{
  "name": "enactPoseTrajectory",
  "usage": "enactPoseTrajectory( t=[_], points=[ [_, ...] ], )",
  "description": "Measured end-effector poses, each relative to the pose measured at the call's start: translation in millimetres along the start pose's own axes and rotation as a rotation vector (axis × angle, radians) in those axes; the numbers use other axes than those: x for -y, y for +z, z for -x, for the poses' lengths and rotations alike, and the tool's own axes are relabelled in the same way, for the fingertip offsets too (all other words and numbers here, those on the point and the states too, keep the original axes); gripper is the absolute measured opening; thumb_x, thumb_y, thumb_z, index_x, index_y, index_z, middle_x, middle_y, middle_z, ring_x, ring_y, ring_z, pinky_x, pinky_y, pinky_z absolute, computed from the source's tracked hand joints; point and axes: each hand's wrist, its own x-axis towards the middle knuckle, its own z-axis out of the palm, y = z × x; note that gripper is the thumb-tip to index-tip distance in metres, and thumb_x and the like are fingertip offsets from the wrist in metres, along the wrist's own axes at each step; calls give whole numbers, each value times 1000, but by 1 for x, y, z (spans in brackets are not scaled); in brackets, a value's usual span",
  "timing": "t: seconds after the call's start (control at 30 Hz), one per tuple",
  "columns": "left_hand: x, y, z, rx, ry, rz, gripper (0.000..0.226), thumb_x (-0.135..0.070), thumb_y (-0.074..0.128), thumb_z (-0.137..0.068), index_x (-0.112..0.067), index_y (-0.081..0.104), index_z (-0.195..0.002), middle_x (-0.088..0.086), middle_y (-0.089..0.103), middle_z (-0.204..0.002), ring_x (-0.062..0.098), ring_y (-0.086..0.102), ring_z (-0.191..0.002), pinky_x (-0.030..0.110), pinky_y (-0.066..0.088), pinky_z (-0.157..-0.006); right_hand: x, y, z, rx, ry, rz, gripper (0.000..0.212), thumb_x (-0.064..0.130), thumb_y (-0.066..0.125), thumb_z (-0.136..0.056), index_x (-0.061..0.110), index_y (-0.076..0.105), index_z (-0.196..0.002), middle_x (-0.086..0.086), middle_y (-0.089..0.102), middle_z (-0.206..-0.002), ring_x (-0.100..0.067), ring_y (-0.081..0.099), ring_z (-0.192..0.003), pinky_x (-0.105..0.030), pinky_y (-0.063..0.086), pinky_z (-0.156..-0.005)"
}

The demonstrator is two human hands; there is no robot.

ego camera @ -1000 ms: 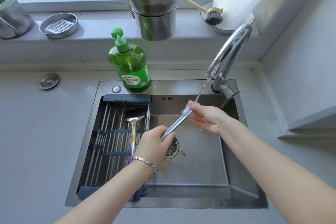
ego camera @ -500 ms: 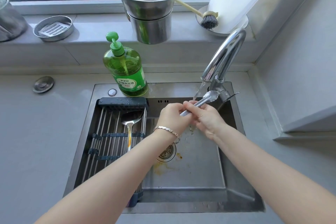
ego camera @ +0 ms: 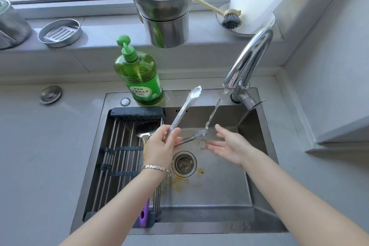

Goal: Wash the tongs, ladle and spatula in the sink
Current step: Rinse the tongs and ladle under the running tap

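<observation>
My left hand (ego camera: 161, 146) grips the hinge end of the steel tongs (ego camera: 184, 108) over the sink (ego camera: 219, 193). The tongs are spread wide: one arm points up towards the soap bottle, the other arm lies out to the right with its tip under the water stream (ego camera: 214, 112). My right hand (ego camera: 229, 145) hangs open just right of that lower tip, palm turned to it, holding nothing. A steel ladle (ego camera: 144, 133) with a purple handle end (ego camera: 144, 216) lies on the drying rack (ego camera: 119, 158) at the sink's left. No spatula shows.
The faucet (ego camera: 249, 60) runs at the back right. A green soap bottle (ego camera: 139, 80) stands behind the rack. On the sill sit stacked steel pots (ego camera: 163, 8), a dish brush (ego camera: 229, 18) and a round steel dish (ego camera: 60, 33). The drain strainer (ego camera: 183, 164) has orange stains beside it.
The tongs have sprung open and swung left, away from the faucet. My right hand has let go of them and now hangs open. My left hand moved down and left.
</observation>
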Motion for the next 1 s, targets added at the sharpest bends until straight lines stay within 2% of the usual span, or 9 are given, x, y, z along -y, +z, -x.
enactPoseTrajectory(
  t=[0.1,0.23,0.33,0.47,0.57,0.7,0.8,0.9,1.0],
  points=[
    [5,-1,6,63,73,27,16,-9,58,-89,-16,61,-75,8,64,-73,7,65,-69,18,57,-68,-4,16,4,172,-21,-155,16,13,50,-95,-1,56,-100,-18,65,-93,-24,66,-78,-26,59,-61],
    [8,2,10,126,108,-15,19,-13,55,-91,-28,62,-83,-7,63,-79,2,61,-75,14,55,-70,3,26,7,50,-200,-146,10,-1,51,-92,-3,60,-88,-10,69,-74,-12,68,-57,-18,56,-51],
    [7,7,12,192,37,14,19,-12,52,-93,-30,61,-93,-5,65,-82,3,65,-75,17,56,-67,11,30,13,-112,-316,-92,18,12,51,-95,4,61,-82,-8,66,-74,-14,65,-62,-20,56,-55],
    [5,16,15,195,144,-126,27,-14,53,-92,-39,59,-101,-10,56,-70,-3,51,-59,14,44,-62,11,39,18,-193,-423,-157,25,15,50,-96,7,61,-74,-6,65,-67,-13,65,-56,-19,56,-53],
    [4,22,16,143,178,-162,24,-12,51,-93,-16,66,-111,-19,51,-62,-9,48,-55,6,36,-56,-2,45,19,-94,-417,-149,17,6,50,-95,5,61,-82,-8,65,-76,-16,66,-66,-20,57,-57],
    [3,18,17,133,148,-161,21,-15,49,-94,-14,65,-109,-15,58,-73,-5,51,-62,9,41,-63,1,37,23,59,-362,-209,6,3,54,-92,2,60,-92,-10,66,-83,-14,68,-69,-22,58,-61],
    [2,20,17,154,142,-133,18,-15,51,-94,-23,63,-105,1,62,-82,9,52,-70,25,48,-69,-1,34,25,47,-380,-102,24,-6,63,-82,-3,59,-105,-12,67,-89,-18,66,-79,-24,58,-71],
    [0,24,17,154,124,-94,14,-13,51,-94,-19,62,-98,-6,61,-77,3,54,-67,9,46,-61,-7,39,28,-12,-406,21,30,-10,69,-75,1,59,-100,-12,68,-86,-16,66,-71,-18,57,-60],
    [1,25,16,126,109,-116,11,-17,50,-94,-14,60,-89,-10,57,-69,-6,53,-53,7,40,-54,1,37,28,-39,-409,17,13,-2,68,-80,1,60,-89,-13,68,-81,-17,67,-65,-21,57,-58]
  ],
)
